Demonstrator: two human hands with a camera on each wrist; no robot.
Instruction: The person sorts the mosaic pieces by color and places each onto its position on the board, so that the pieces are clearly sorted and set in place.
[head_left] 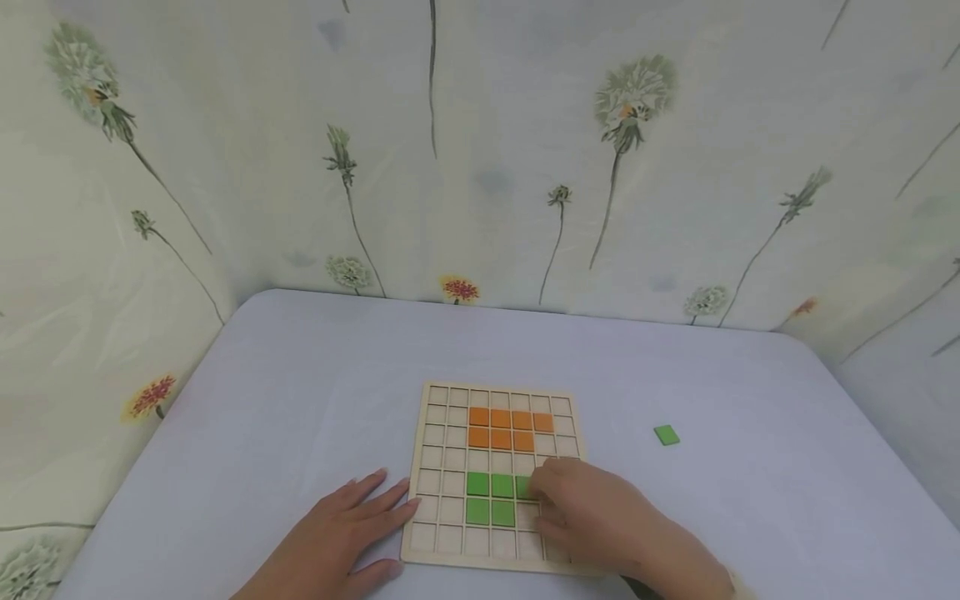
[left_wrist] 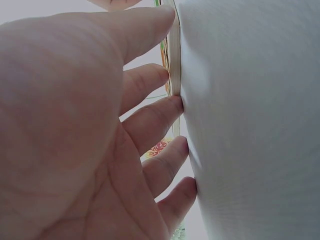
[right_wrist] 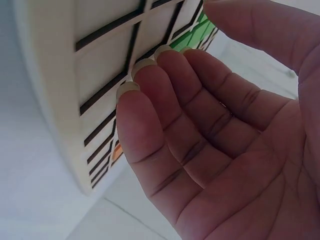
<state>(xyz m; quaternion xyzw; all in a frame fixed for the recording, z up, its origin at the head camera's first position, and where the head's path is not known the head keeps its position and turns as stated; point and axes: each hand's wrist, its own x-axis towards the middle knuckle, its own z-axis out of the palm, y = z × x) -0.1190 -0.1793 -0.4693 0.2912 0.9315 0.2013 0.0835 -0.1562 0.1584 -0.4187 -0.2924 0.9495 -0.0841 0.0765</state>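
A wooden grid board (head_left: 495,567) lies flat, with several orange tiles (head_left: 501,417) in two rows and several green tiles (head_left: 491,498) nearer the person. My right hand (head_left: 600,512) is over the board's right side, fingertips at the partly covered rightmost green tile (head_left: 523,487). In the right wrist view, the right fingers (right_wrist: 142,115) are bent along the grid and the thumb stands apart from them; a green tile (right_wrist: 192,37) shows behind. Spread flat, my left hand (head_left: 337,533) rests at the board's left edge, fingertips touching the rim (left_wrist: 175,55).
One loose green tile (head_left: 666,435) lies on the white table surface (head_left: 322,367), right of the board. Behind and beside the table hangs cloth (head_left: 480,167) with a dandelion print.
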